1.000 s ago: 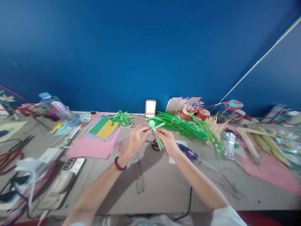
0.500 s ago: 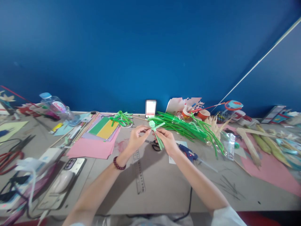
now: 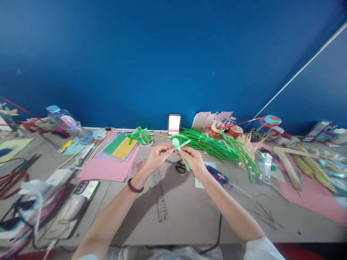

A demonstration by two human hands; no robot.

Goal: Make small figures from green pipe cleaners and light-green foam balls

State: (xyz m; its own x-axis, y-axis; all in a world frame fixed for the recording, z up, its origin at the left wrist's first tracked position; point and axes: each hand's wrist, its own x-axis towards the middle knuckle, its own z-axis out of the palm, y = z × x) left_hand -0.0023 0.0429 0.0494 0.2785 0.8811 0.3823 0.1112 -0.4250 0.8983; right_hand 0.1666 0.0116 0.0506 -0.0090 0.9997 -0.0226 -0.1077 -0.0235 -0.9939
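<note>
My left hand (image 3: 157, 157) and my right hand (image 3: 194, 161) meet above the middle of the table. Between their fingertips is a light green pipe-cleaner figure (image 3: 175, 142), with a rounded top and strips that cross below it. The fingers of both hands are pinched on it; one strip hangs down beside my right hand. Under the hands lie scissors (image 3: 180, 167) with black handles, and a clear ruler (image 3: 161, 196) lies nearer to me. A blue glue gun (image 3: 217, 175) rests just right of my right hand on a pale sheet.
Long green pipe cleaners (image 3: 214, 146) lie behind my right hand. A bundle of bent green pieces (image 3: 141, 135) sits at the back left, beside stacked coloured paper (image 3: 107, 169). A blurred phone (image 3: 174, 124) leans on the blue wall. Another phone (image 3: 72, 209) lies at left.
My left wrist has shifted slightly to the left. Both hands keep their pinch on the pipe-cleaner figure, and little else differs.
</note>
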